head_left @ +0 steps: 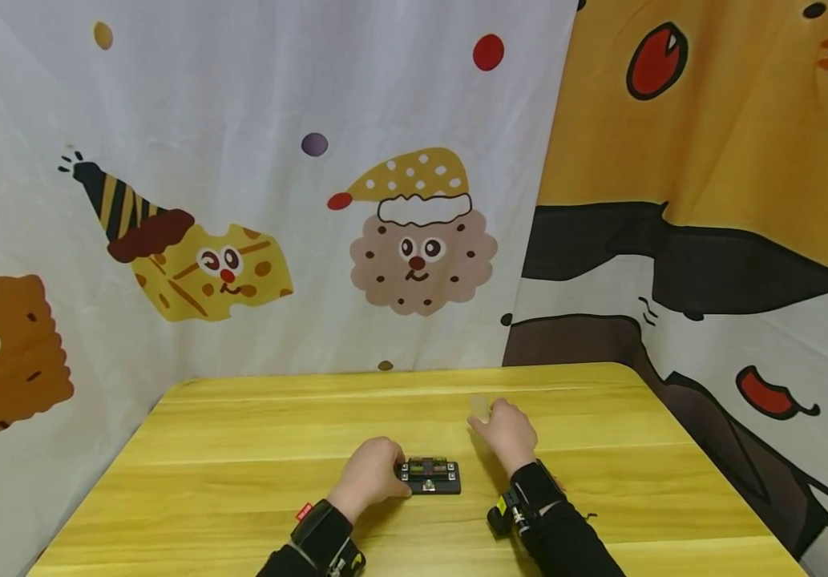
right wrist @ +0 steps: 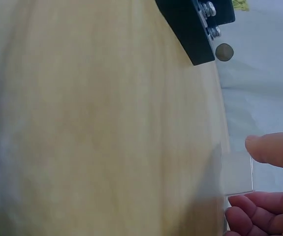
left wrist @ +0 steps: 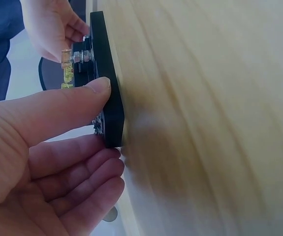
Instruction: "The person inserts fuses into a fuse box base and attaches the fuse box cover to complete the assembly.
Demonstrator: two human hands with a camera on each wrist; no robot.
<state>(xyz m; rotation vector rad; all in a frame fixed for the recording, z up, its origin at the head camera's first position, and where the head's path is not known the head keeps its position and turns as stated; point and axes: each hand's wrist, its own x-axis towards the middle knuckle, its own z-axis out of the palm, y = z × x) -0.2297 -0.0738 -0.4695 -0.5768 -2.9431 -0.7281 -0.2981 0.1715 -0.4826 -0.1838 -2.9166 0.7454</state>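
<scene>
A black fuse block (head_left: 431, 478) with yellowish blade fuses and metal screw terminals lies on the wooden table. My left hand (head_left: 373, 473) grips its left end. In the left wrist view the thumb (left wrist: 98, 86) presses on the block's base (left wrist: 112, 110), and curled fingers reach its lower end. Farther back and to the right, my right hand (head_left: 510, 433) holds a clear plastic cover (head_left: 480, 408) between thumb and fingers. The right wrist view has this cover (right wrist: 237, 172) at the thumb tip, above the curled fingers.
The yellow wood-grain table (head_left: 255, 433) ends at a back edge in front of a printed curtain (head_left: 414, 96) with cartoon figures. Black wrist straps with small devices sit on both forearms. A small dark scrap (head_left: 591, 515) lies beside the right sleeve.
</scene>
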